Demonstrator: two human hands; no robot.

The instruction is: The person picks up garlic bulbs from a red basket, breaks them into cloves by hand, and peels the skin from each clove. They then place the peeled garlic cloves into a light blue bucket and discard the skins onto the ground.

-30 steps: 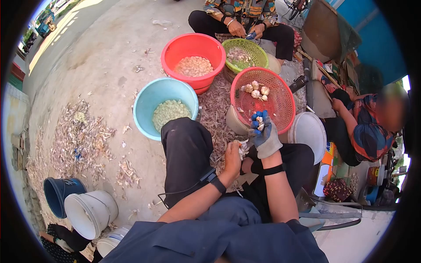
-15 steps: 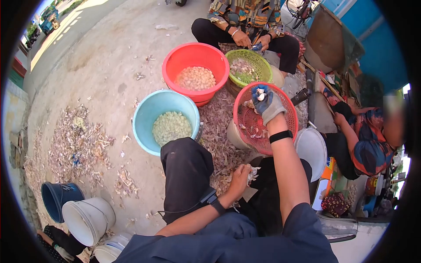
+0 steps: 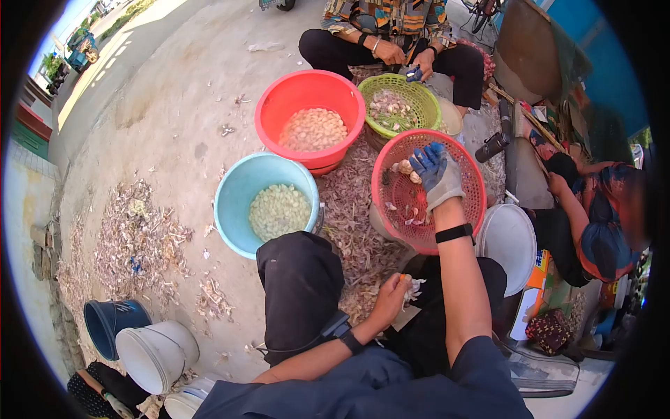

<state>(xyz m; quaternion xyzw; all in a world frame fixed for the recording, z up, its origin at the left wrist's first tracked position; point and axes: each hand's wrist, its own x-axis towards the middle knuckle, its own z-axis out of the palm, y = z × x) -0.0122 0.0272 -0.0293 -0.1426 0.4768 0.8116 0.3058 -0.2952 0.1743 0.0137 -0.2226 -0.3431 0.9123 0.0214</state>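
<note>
My right hand (image 3: 441, 176), in a grey glove with blue fingertips, reaches over the red perforated basket (image 3: 477, 202). Its fingers are stretched out, apart from one another, beside a few garlic bulbs (image 3: 405, 167); no garlic shows between them. Loose cloves (image 3: 412, 215) and bits of skin lie lower in the basket. My bare left hand (image 3: 391, 299) rests low over my lap, closed on a pale garlic piece (image 3: 414, 288) with ragged papery skin. Something small and orange shows at its fingertips, too small to name.
Peeled cloves sit in the light blue bucket (image 3: 230, 227) and red tub (image 3: 269, 133). A green basket (image 3: 429, 105) holds more garlic near a person (image 3: 391, 52) working opposite. Another person (image 3: 593, 216) sits right, beside a white lid (image 3: 507, 248). Garlic skins (image 3: 359, 209) cover the ground.
The white garlic piece seen in my right glove's fingers no longer shows there; that hand now reaches beside the bulbs. My left hand stays closed at my lap. The view has shifted slightly.
</note>
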